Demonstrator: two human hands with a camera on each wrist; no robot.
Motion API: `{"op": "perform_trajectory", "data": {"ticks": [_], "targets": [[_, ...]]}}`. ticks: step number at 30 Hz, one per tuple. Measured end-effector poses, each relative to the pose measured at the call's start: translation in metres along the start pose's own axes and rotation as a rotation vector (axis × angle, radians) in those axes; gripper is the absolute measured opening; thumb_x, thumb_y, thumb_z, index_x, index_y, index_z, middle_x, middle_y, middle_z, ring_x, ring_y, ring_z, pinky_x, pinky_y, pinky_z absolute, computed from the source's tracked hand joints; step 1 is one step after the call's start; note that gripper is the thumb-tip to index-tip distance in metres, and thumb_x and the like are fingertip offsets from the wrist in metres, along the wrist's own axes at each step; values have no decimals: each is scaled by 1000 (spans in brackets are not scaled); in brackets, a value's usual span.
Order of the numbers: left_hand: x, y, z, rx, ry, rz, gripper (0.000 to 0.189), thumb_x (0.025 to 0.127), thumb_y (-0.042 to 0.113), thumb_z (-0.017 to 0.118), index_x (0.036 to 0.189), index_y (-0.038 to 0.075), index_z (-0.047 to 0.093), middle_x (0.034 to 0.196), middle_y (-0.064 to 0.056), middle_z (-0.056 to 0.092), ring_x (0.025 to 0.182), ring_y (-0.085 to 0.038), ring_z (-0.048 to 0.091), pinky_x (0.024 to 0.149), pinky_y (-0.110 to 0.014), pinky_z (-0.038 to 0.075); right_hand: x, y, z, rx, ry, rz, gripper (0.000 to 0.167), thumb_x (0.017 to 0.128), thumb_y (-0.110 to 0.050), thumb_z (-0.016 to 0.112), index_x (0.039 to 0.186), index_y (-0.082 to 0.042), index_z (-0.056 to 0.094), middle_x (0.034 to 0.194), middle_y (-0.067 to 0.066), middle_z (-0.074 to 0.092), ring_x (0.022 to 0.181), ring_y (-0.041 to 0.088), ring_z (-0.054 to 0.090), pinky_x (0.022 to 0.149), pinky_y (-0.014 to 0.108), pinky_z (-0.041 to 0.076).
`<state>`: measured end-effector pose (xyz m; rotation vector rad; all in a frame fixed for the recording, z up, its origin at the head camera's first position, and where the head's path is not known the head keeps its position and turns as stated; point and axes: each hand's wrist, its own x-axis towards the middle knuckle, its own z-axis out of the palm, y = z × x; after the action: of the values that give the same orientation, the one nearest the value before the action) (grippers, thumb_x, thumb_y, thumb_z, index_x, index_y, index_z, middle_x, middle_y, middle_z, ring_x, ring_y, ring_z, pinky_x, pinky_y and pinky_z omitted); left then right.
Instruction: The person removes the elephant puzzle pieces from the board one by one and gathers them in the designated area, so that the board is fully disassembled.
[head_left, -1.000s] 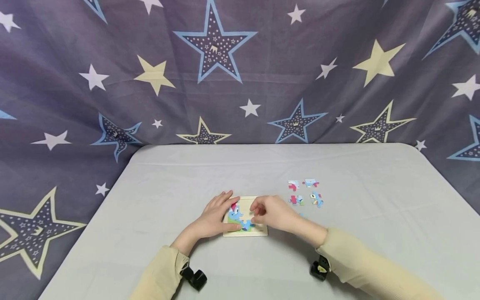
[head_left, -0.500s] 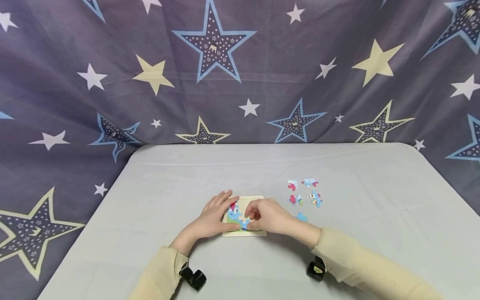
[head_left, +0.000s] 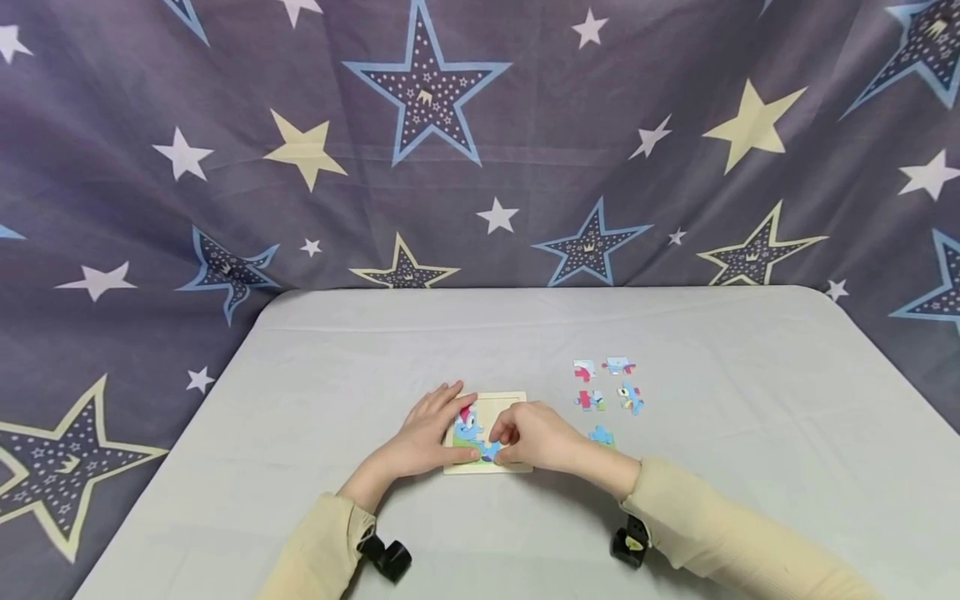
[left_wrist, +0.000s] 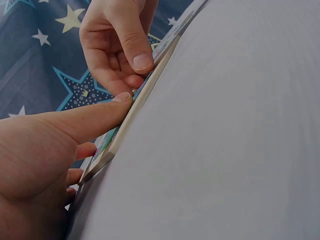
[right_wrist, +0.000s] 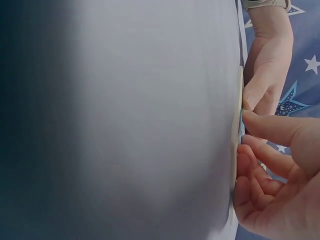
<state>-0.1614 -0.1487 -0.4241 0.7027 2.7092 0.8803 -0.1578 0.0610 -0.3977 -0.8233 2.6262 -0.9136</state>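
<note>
A small wooden puzzle tray (head_left: 502,396) lies on the table, its left side filled with joined pieces showing a blue character with a red cap (head_left: 467,427). My left hand (head_left: 422,437) rests along the tray's left side, fingers stretched over the edge. Its thumb presses on the lower pieces, as the left wrist view also shows. With thumb and forefinger, my right hand (head_left: 540,437) pinches a blue puzzle piece (head_left: 490,452) down in the tray's bottom row; its other fingers are curled. The right hand hides the tray's right part. Bare wood shows in the upper middle.
Right of the tray lie several loose puzzle pieces (head_left: 590,400), the nearest a blue one (head_left: 602,435) just behind the right wrist. Black wrist cameras (head_left: 386,558) hang under both sleeves. A star-patterned curtain (head_left: 525,183) stands behind the grey table (head_left: 375,342).
My right hand has moved slightly left and down onto the bottom row, its fingers closing in. The nearest loose blue piece has come into view behind the wrist. My left hand stays put.
</note>
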Motion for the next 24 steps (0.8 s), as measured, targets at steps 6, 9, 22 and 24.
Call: {"op": "perform_trajectory", "data": {"ticks": [6, 9, 22, 24], "targets": [[0, -1, 0, 1, 4, 0, 78, 78, 41, 67, 141, 13, 33, 151, -14, 17, 139, -34, 6, 110, -53, 3, 1, 1, 3, 1, -3, 21, 18, 68, -15, 77, 81, -11, 65, 69, -8, 55, 66, 8, 49, 61, 22, 42], [0, -1, 0, 2, 4, 3, 78, 78, 42, 67, 142, 13, 33, 151, -14, 17, 139, -33, 6, 110, -54, 3, 1, 1, 4, -9, 4, 25, 20, 67, -15, 77, 81, -11, 64, 70, -6, 56, 66, 8, 49, 61, 23, 42], [1, -2, 1, 3, 6, 5, 77, 79, 43, 66, 142, 14, 33, 151, -14, 17, 139, -33, 7, 109, -55, 3, -1, -2, 3, 1, 1, 42, 23, 69, -11, 76, 82, -12, 58, 70, -5, 56, 65, 9, 49, 60, 25, 42], [1, -2, 1, 2, 7, 8, 77, 79, 43, 66, 142, 13, 33, 151, -14, 17, 139, -33, 7, 109, -55, 3, -1, -2, 3, 9, -2, 41, 23, 70, -10, 75, 83, -12, 57, 68, -5, 55, 63, 10, 49, 59, 25, 41]]}}
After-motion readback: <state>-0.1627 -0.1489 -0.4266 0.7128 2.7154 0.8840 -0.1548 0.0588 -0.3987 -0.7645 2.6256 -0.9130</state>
